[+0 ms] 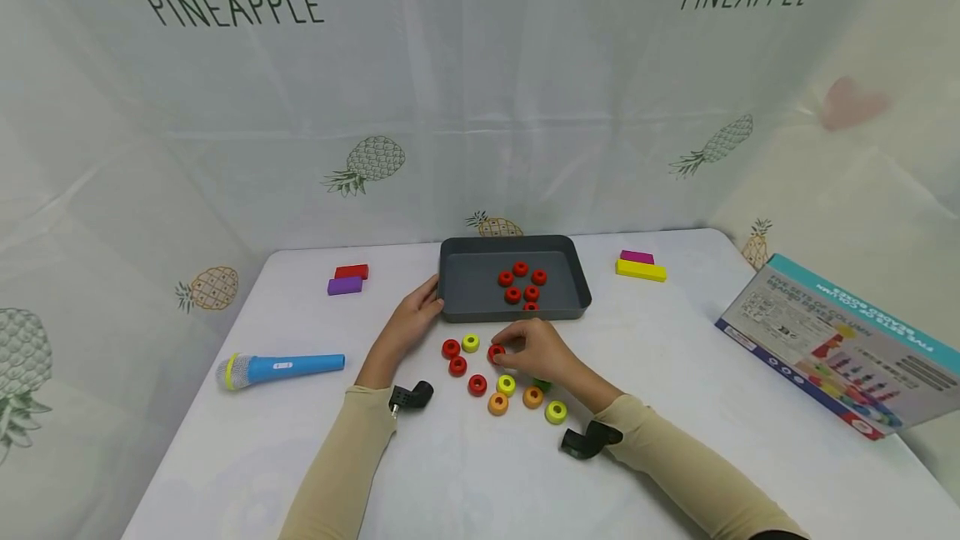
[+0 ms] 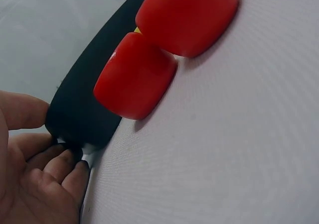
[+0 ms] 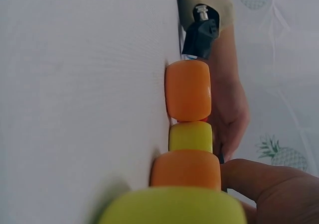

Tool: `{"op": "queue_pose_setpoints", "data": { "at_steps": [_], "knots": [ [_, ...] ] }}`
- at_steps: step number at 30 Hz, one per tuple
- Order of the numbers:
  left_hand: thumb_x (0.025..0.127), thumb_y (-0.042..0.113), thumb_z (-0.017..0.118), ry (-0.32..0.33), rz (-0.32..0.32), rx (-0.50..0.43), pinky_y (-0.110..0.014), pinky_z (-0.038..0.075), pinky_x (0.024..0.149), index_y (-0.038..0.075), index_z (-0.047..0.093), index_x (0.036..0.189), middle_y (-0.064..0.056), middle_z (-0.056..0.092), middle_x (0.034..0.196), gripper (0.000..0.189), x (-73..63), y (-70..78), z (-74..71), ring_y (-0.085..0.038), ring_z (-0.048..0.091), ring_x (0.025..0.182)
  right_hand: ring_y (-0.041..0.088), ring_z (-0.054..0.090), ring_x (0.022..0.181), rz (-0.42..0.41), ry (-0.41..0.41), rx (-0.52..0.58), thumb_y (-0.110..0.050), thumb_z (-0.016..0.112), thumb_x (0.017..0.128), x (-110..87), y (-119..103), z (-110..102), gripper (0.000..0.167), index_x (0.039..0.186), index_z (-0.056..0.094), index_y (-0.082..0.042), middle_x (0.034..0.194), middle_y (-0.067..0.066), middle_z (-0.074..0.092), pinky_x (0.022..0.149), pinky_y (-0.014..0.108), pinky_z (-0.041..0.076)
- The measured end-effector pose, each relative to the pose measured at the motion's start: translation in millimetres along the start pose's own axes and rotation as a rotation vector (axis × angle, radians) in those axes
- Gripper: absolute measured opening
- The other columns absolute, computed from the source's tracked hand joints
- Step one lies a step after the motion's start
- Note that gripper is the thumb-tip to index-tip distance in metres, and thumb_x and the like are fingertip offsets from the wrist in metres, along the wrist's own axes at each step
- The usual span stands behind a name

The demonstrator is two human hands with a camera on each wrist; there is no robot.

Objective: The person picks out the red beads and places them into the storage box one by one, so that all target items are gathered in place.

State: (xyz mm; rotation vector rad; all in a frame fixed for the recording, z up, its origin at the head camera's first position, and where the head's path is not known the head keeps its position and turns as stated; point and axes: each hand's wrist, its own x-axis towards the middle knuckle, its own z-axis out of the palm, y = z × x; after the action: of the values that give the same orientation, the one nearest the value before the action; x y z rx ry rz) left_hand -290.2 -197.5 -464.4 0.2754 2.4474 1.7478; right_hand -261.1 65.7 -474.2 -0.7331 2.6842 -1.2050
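Observation:
A dark grey tray (image 1: pixel 465 273) at the back of the table has several red beads (image 1: pixel 521 269) inside. My left hand (image 1: pixel 408 319) holds its near left corner; in the left wrist view the thumb (image 2: pixel 25 110) and curled fingers meet the tray's end (image 2: pixel 79 109). With thumb and index finger, my right hand (image 1: pixel 536 350) pinches a red bead (image 1: pixel 496 353) just in front of the tray. Around it on the table lie loose red beads (image 1: pixel 477 385), yellow beads (image 1: pixel 506 385) and orange beads (image 1: pixel 498 404). A green bead (image 1: pixel 542 385) is mostly hidden under the right hand.
A blue toy microphone (image 1: pixel 296 367) lies at the left. Red and purple blocks (image 1: pixel 345 285) are behind it, and magenta and yellow blocks (image 1: pixel 641 271) sit right of the tray. A printed box (image 1: pixel 840 348) leans at the table's right side. Behind hangs a pineapple-print curtain (image 1: pixel 510 107).

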Motion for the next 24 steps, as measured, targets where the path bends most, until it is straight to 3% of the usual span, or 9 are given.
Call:
{"op": "queue_pose_setpoints", "data": {
  "at_steps": [2,4,13,24],
  "knots": [
    [0.105,0.008,0.046,-0.012,-0.006,0.005,-0.048,0.026,0.124,-0.002,0.023,0.159,-0.024,0.026,0.164,0.06,-5.9,12.2,-1.1,-0.036,0.031,0.151,0.011,0.066,0.091,0.001,0.0,0.0,-0.015,0.084,0.082,0.0,-1,0,0.023,0.104,0.08,-0.012,0.098,-0.004,0.077,0.082,0.023,0.057],
    [0.105,0.008,0.046,-0.011,-0.014,0.011,-0.048,0.027,0.124,-0.001,0.023,0.159,-0.023,0.027,0.164,0.06,-4.8,11.4,-1.3,-0.035,0.031,0.151,0.01,0.065,0.091,0.005,0.0,-0.004,-0.015,0.084,0.082,0.0,-2,0,0.022,0.103,0.08,-0.013,0.098,-0.004,0.077,0.082,0.024,0.058],
    [0.106,0.014,0.046,0.009,-0.024,-0.003,-0.045,0.023,0.126,0.007,0.022,0.162,-0.016,0.026,0.166,0.061,14.2,-23.1,0.2,-0.029,0.03,0.153,0.01,0.066,0.09,-0.005,0.006,0.003,-0.015,0.084,0.081,0.9,-3,0,0.022,0.103,0.08,-0.012,0.097,-0.004,0.077,0.082,0.026,0.058],
    [0.105,0.016,0.048,0.028,-0.009,-0.004,-0.045,0.025,0.126,0.01,0.025,0.161,-0.012,0.029,0.166,0.061,13.0,-26.9,1.6,-0.027,0.032,0.153,0.011,0.067,0.094,-0.011,-0.006,0.007,-0.017,0.084,0.082,1.2,-3,-6,0.023,0.104,0.08,-0.015,0.099,-0.006,0.077,0.085,0.027,0.059]
  ]
}}
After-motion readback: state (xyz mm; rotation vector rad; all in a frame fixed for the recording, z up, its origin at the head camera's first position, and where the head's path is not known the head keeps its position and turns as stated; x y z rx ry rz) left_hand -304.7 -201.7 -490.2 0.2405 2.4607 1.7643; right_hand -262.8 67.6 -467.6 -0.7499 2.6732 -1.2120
